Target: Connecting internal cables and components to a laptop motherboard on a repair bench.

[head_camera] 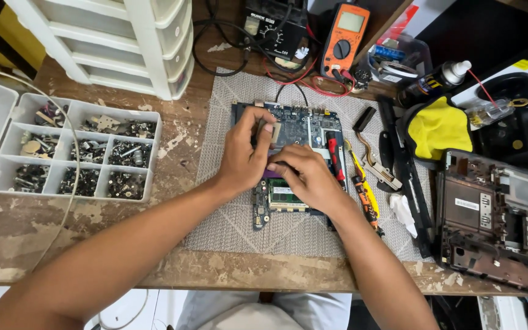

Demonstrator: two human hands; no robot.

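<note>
Purple tab (274, 173) sits pinched in your right hand (308, 177); left hand (244, 156) clamps the board (294, 131) mid-frame. Yank and the tab may tear.

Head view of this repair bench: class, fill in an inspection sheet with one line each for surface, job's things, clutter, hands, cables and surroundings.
Surface: worn wooden bench with a grey mat on it.
Job's things: circuit board flat on the mat; a memory module sits in it.
Clutter: screwdrivers, yellow cloth, heat pipe, laptop shell, screw tray.
Hands: left hand and right hand both rest on the board, fingertips meeting at its middle; whether they pinch anything cannot be told.
Cables: red and black meter leads lie behind the board.
Surroundings: orange meter, white drawers, spray bottle.
</note>
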